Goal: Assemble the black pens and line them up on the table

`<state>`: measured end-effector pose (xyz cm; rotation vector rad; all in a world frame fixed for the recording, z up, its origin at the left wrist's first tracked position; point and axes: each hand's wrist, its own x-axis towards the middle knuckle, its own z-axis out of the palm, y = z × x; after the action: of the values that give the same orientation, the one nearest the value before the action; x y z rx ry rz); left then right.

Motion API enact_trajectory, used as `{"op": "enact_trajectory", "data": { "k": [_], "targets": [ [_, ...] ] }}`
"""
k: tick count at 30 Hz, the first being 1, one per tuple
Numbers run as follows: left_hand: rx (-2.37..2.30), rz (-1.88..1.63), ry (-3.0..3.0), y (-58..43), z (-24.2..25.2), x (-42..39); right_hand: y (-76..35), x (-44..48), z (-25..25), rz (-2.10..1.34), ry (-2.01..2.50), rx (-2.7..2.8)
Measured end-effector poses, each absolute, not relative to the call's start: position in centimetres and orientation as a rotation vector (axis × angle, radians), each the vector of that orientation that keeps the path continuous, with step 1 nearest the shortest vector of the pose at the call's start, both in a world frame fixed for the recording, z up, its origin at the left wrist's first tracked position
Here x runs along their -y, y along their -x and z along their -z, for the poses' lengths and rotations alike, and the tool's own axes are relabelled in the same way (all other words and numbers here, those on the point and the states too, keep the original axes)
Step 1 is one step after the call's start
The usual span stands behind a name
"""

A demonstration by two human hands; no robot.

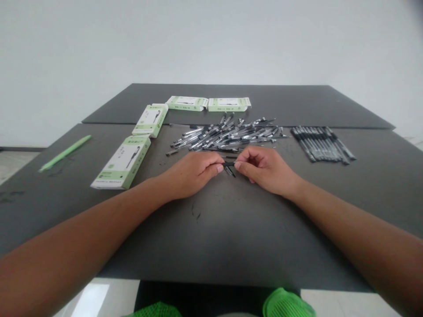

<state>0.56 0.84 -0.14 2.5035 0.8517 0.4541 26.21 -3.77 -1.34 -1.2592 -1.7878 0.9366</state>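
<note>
My left hand and my right hand meet over the middle of the table. Between their fingertips is a dark pen, held level and pinched at both sides; most of it is hidden by the fingers. Right behind the hands lies a loose pile of clear-barrelled pens with black parts, pointing various ways. Some pens lie partly under my hands. Farther right, a row of similar pens lies side by side.
Several green-and-white pen boxes lie left and behind the pile: a near box, one beyond it, and two at the back. A light green pen-shaped tool lies far left on the dark table.
</note>
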Motion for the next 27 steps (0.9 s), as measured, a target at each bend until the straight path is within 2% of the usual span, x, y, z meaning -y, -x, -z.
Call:
{"op": "enact_trajectory", "data": {
  "k": [27],
  "targets": [
    [-0.873, -0.426, -2.512, -0.71, -0.09, -0.70, -26.28, 3.85, 1.29, -0.901, 1.320, 1.847]
  ]
}}
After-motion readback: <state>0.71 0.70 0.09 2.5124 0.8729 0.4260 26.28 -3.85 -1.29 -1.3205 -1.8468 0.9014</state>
